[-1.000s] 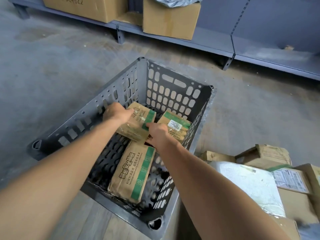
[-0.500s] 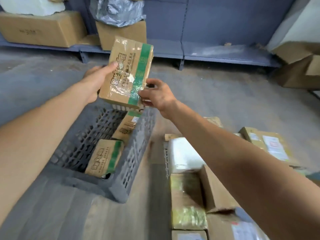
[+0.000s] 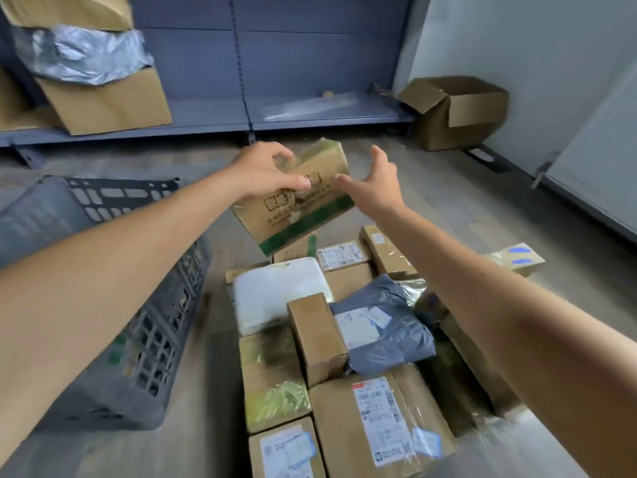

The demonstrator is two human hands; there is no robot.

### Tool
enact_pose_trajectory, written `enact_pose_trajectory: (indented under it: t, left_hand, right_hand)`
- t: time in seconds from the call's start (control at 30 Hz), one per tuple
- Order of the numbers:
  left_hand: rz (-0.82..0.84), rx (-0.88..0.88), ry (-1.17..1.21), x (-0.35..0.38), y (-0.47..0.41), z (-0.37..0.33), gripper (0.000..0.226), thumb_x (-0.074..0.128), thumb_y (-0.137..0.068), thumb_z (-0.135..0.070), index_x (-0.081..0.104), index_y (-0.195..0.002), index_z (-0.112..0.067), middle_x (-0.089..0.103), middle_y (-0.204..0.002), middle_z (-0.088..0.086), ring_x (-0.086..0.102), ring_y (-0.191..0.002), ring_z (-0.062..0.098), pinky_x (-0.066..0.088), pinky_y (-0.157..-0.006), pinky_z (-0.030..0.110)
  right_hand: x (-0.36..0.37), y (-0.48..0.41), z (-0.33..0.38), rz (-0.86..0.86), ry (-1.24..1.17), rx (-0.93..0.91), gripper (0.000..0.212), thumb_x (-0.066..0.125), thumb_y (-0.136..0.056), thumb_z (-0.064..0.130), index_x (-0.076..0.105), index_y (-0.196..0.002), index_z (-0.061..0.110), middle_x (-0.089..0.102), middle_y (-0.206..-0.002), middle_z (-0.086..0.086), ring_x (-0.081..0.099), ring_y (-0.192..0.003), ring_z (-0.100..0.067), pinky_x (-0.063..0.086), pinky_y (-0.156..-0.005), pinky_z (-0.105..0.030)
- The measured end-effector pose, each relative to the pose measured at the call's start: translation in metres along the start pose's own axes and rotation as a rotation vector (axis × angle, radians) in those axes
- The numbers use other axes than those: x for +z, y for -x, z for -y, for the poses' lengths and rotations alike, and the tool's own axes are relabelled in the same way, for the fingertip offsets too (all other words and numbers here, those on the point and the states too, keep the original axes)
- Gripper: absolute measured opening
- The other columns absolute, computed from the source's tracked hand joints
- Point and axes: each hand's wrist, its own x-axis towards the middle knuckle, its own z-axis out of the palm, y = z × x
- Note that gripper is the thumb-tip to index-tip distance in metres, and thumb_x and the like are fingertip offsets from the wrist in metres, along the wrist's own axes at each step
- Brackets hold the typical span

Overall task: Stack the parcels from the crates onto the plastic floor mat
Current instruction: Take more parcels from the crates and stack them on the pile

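A brown parcel with a green stripe hangs tilted in the air above the far end of a pile of parcels on the floor. My left hand grips its upper left part from above. To the parcel's right, my right hand has its fingers spread, fingertips just touching the front face and thumb clear of it. The pile holds a white padded parcel, a grey mailer bag and several brown boxes. The grey plastic crate stands to the left under my left forearm. The mat beneath the pile is hidden.
A low grey shelf runs along the back wall, with cartons and a silver bag on its left part. An open empty carton sits in the back right corner. Bare concrete floor lies between shelf and pile.
The striped parcel has gone from inside the crate, up and to the right, to above the pile. My right hand has let go of its edge and spread. The view swung right.
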Motion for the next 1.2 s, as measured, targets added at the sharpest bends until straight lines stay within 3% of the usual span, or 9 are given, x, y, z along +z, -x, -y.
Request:
enact_pose_trajectory:
  t: [0.1, 0.2, 0.3, 0.43, 0.53, 0.77, 0.93, 1.03, 1.2]
  left_hand:
    - [0.097, 0.113, -0.208, 0.033, -0.005, -0.024, 0.076, 0.081, -0.070, -0.055, 0.057, -0.135, -0.024, 0.057, -0.135, 0.001, 0.053, -0.121, 0.022, 0.044, -0.102, 0.037]
    - [0.160, 0.177, -0.298, 0.061, -0.008, -0.044, 0.073, 0.081, -0.072, -0.051, 0.057, -0.135, -0.025, 0.058, -0.135, 0.000, 0.053, -0.119, 0.022, 0.045, -0.100, 0.037]
    - [0.228, 0.208, -0.312, 0.085, -0.007, -0.061, 0.069, 0.082, -0.071, -0.049, 0.060, -0.132, -0.027, 0.062, -0.128, -0.002, 0.055, -0.112, 0.022, 0.047, -0.093, 0.035]
    - [0.283, 0.247, -0.321, 0.112, -0.005, -0.069, 0.070, 0.083, -0.070, -0.049, 0.059, -0.133, -0.028, 0.062, -0.127, -0.002, 0.056, -0.110, 0.022, 0.045, -0.088, 0.033]
    - [0.268, 0.287, -0.312, 0.123, -0.007, -0.072, 0.067, 0.083, -0.070, -0.047, 0.060, -0.131, -0.030, 0.064, -0.125, -0.004, 0.057, -0.108, 0.020, 0.046, -0.089, 0.034]
    - [0.182, 0.310, -0.392, 0.121, -0.014, -0.058, 0.064, 0.073, -0.078, -0.041, 0.048, -0.136, -0.036, 0.055, -0.122, 0.003, 0.049, -0.117, 0.027, 0.042, -0.100, 0.048]
    - [0.149, 0.227, -0.409, 0.111, -0.016, -0.038, 0.066, 0.075, -0.076, -0.035, 0.048, -0.136, -0.032, 0.051, -0.117, 0.003, 0.048, -0.114, 0.026, 0.043, -0.097, 0.043]
    - [0.093, 0.226, -0.409, 0.111, -0.015, -0.032, 0.063, 0.074, -0.077, -0.033, 0.049, -0.134, -0.031, 0.051, -0.118, 0.003, 0.045, -0.118, 0.027, 0.041, -0.099, 0.044]
    - [0.054, 0.242, -0.418, 0.110, -0.014, -0.024, 0.069, 0.073, -0.078, -0.036, 0.045, -0.140, -0.028, 0.050, -0.126, 0.003, 0.043, -0.122, 0.025, 0.039, -0.102, 0.044]
  right_hand:
    - [-0.025, 0.000, -0.019, 0.015, 0.185, -0.157, 0.084, 0.074, -0.082, 0.034, 0.029, -0.152, 0.023, 0.035, -0.148, -0.008, 0.038, -0.135, -0.026, 0.038, -0.110, -0.040]
    - [-0.041, 0.009, -0.035, 0.114, 0.309, -0.255, 0.070, 0.071, -0.082, 0.028, 0.043, -0.146, 0.020, 0.049, -0.138, -0.010, 0.048, -0.126, -0.027, 0.041, -0.103, -0.035]
    - [-0.051, 0.017, -0.050, 0.196, 0.436, -0.277, 0.059, 0.071, -0.082, 0.031, 0.055, -0.138, 0.020, 0.056, -0.130, -0.012, 0.055, -0.117, -0.029, 0.043, -0.094, -0.033]
    - [-0.067, 0.017, -0.067, 0.340, 0.596, -0.235, 0.060, 0.071, -0.083, 0.035, 0.053, -0.139, 0.024, 0.053, -0.132, -0.013, 0.053, -0.118, -0.032, 0.045, -0.094, -0.036]
    - [-0.078, 0.015, -0.072, 0.402, 0.679, -0.247, 0.056, 0.071, -0.084, 0.031, 0.053, -0.137, 0.023, 0.058, -0.122, -0.009, 0.055, -0.102, -0.025, 0.039, -0.077, -0.029]
    - [-0.086, 0.003, -0.076, 0.295, 0.789, -0.330, 0.061, 0.069, -0.086, 0.023, 0.045, -0.142, 0.018, 0.050, -0.126, -0.012, 0.053, -0.108, -0.030, 0.040, -0.076, -0.030]
    - [-0.079, -0.002, -0.085, 0.205, 0.876, -0.396, 0.059, 0.064, -0.089, 0.017, 0.041, -0.143, 0.019, 0.045, -0.131, -0.009, 0.044, -0.118, -0.030, 0.049, -0.079, -0.038]
    - [-0.069, -0.006, -0.085, 0.189, 0.918, -0.405, 0.057, 0.064, -0.089, 0.014, 0.041, -0.142, 0.017, 0.045, -0.130, -0.010, 0.046, -0.116, -0.030, 0.049, -0.076, -0.038]
    - [-0.057, -0.006, -0.085, 0.195, 0.978, -0.373, 0.060, 0.069, -0.087, 0.020, 0.041, -0.140, 0.016, 0.051, -0.126, -0.010, 0.053, -0.110, -0.029, 0.049, -0.086, -0.041]
